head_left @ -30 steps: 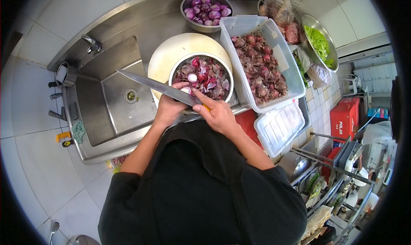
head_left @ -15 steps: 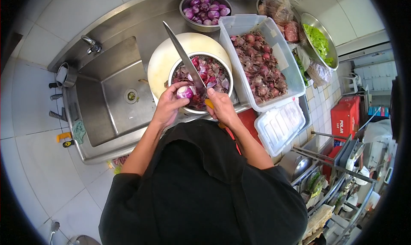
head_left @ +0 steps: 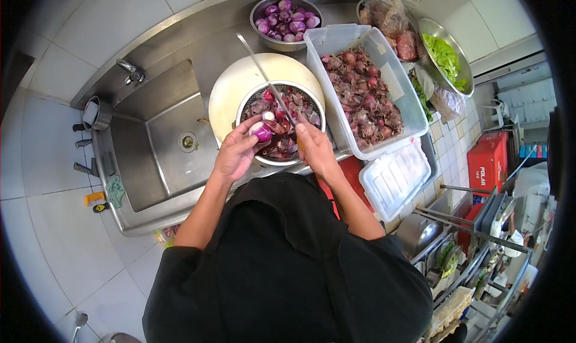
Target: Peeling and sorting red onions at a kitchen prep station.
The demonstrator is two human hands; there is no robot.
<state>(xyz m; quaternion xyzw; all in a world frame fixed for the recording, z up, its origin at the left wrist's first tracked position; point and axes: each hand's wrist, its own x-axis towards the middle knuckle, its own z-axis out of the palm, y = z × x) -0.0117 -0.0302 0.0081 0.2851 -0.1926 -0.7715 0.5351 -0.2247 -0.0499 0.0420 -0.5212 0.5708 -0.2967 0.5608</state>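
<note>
My left hand (head_left: 235, 154) grips a purple onion (head_left: 261, 131) at the near rim of a metal colander (head_left: 249, 103) holding onion skins. My right hand (head_left: 315, 152) holds a long knife (head_left: 267, 80); its blade points up and away over the colander, close beside the onion. The colander rests on a round white cutting board (head_left: 231, 88). Behind it stands a metal bowl of peeled purple onions (head_left: 285, 17).
A clear plastic tub of onion skins (head_left: 362, 91) stands to the right, its lid (head_left: 393, 178) below it. A steel sink (head_left: 159, 136) with a tap (head_left: 132, 72) lies to the left. A bowl of greens (head_left: 447, 58) and bagged produce (head_left: 390, 19) sit at the far right.
The knife blade has swung from lying flat and pointing left to standing nearly upright over the colander. My left hand has lifted the onion toward the blade.
</note>
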